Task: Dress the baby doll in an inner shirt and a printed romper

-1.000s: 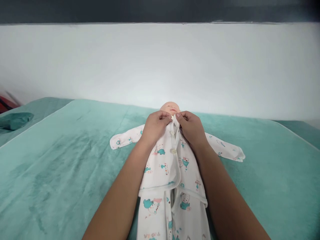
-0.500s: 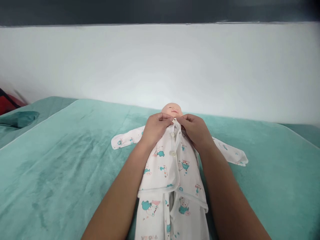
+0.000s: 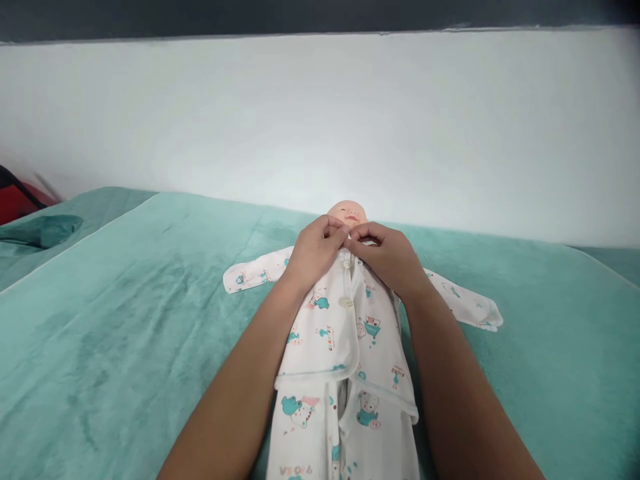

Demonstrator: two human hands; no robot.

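A: What's the jacket (image 3: pixel 317 337) like?
B: Thin white cloth, matte, printed with little teal and pink animals. The hem curves at the front opening, and pale round buttons (image 3: pixel 347 303) run down it. Its sleeves (image 3: pixel 257 270) spread flat.
A: And the hands?
B: The left hand (image 3: pixel 313 257) and right hand (image 3: pixel 395 263) meet at the collar, thumbs and fingers pinched on the cloth; the exact bit gripped is hidden.
A: Who's wearing it?
B: A doll (image 3: pixel 349 212) with a smooth, rounded head, lying face up, crown by the far edge of the cover (image 3: pixel 125 320). Matching trousers (image 3: pixel 300 447) stretch toward the near side.
A: That cover?
B: Green plush, brushed into darker patches, with a pale seam near its left edge. Beyond the far edge rises a plain white wall (image 3: pixel 320 120), topped by a dark band (image 3: pixel 320 17). Something red (image 3: pixel 13 205) sits past the far left corner.
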